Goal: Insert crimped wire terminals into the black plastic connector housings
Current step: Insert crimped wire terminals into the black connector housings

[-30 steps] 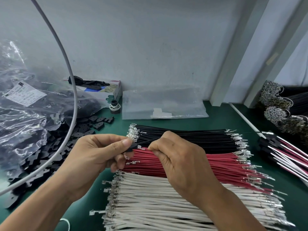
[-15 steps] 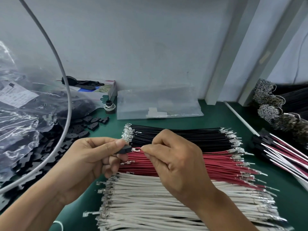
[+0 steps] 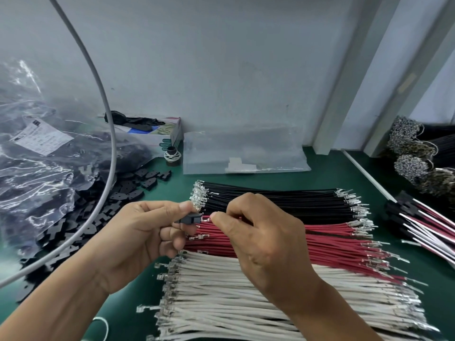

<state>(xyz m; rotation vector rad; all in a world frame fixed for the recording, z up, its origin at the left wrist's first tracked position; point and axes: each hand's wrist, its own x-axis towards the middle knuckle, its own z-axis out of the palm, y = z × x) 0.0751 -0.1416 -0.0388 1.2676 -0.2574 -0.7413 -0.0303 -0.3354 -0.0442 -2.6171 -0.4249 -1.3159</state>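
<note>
Since half a second ago my two hands have barely shifted; they sit a little lower in the frame, and the terminal tip has closed in on the housing mouth. I hold my left hand [image 3: 138, 239] at centre frame, thumb and forefinger pinching a small black connector housing [image 3: 188, 219] with its open end facing right. My right hand [image 3: 261, 239] is just beside it, thumb and forefinger pinched on a wire right behind its metal terminal [image 3: 205, 219], which is level with the housing opening; I cannot tell whether it has entered yet. Which colour of wire I am holding is hidden by my fingers.

Under the hands, on the green mat [image 3: 327, 178], three bundles lie side by side: black wires [image 3: 283, 203] toward the upper middle, red wires [image 3: 327, 244] below them, white wires [image 3: 234, 299] across the lower frame, all with crimped ends fanned out at both sides. Loose black housings [image 3: 81, 217] are heaped at the left, spilling from a clear plastic bag [image 3: 37, 168] in the upper left. A grey cable [image 3: 108, 143] arcs across that side. Finished harnesses [image 3: 428, 230] lie at the right edge, and a flat clear bag [image 3: 246, 153] lies against the wall.
</note>
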